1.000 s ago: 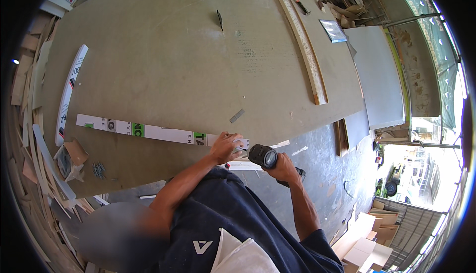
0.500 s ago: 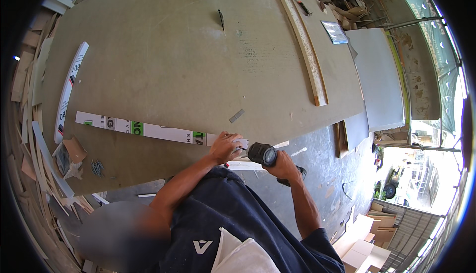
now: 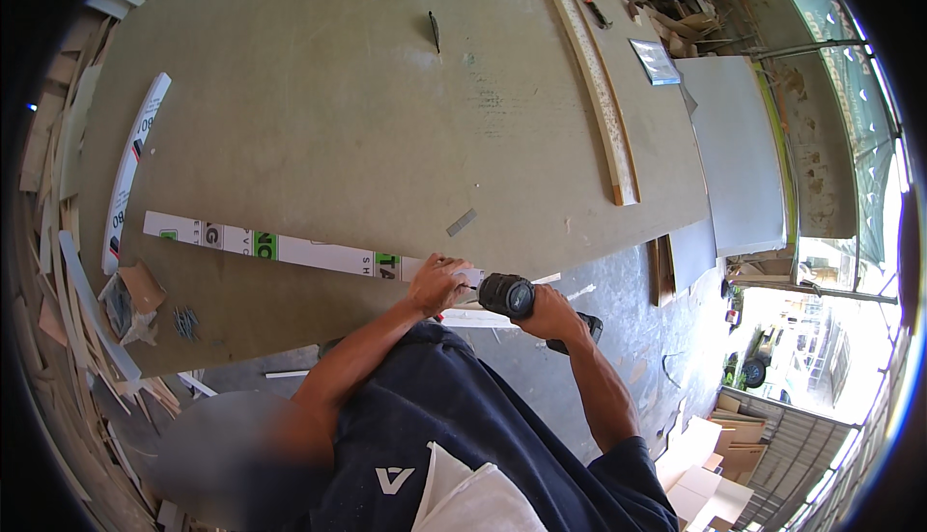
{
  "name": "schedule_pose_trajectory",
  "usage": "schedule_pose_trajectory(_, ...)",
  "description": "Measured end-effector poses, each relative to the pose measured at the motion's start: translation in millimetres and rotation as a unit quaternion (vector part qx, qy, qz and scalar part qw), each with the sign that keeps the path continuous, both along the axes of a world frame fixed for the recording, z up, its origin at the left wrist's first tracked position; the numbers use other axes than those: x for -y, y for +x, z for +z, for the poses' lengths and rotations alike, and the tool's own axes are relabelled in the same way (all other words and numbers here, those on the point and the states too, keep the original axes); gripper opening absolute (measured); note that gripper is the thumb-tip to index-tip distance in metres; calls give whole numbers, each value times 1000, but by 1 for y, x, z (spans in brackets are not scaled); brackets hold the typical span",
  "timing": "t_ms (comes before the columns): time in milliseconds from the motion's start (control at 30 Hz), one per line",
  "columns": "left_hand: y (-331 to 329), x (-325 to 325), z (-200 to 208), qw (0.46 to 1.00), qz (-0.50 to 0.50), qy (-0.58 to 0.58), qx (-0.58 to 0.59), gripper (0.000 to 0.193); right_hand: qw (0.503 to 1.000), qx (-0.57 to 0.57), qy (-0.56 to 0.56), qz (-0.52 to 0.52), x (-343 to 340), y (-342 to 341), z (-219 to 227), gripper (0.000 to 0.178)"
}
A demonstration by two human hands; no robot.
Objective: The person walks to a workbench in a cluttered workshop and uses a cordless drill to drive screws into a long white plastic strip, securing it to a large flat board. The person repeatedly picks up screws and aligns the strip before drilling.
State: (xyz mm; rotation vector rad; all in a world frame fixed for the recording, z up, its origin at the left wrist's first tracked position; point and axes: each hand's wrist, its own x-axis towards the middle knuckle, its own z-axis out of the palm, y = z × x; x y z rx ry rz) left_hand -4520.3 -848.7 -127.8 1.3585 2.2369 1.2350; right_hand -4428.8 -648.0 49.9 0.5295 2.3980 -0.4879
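A long white strip with green and black printing lies along the near edge of the large board table. Closed around its right end is my left hand; whether its fingertips also pinch something small is hidden. My right hand grips a black cordless drill by its handle. The drill lies on its side, and its bit points left at the strip's end, close beside my left fingers. Contact between the bit and the strip is too small to make out.
A small grey strip lies beyond my hands. A pile of screws and a torn bag sit near left, by another printed white strip. A long wooden channel crosses the right side. Offcuts line the left edge.
The drill has turned slightly, and its battery end shows more to the right. My right forearm has shifted a little to the right. My left hand stays on the strip.
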Motion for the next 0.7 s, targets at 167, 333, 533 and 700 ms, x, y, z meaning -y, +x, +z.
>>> schedule_pose_trajectory(167, 0, 1, -4, 1000, -2, 5, 8, 15, 1000, -6, 3, 0, 0, -1, 0, 34)
schedule_pose_trajectory(333, 1, 0, -7, 1000, -2, 3, 8, 17, 1000, -22, 13, 5, -2, 8, -7, 34)
schedule_pose_trajectory(533, -1, 2, -4, 1000, -14, -9, 4, 19, 999, -20, -11, -25, 5, 0, 7, 35)
schedule_pose_trajectory(700, 1, 1, -10, 1000, -9, 3, 2, 18, 999, -19, -16, -24, 6, 0, 5, 36)
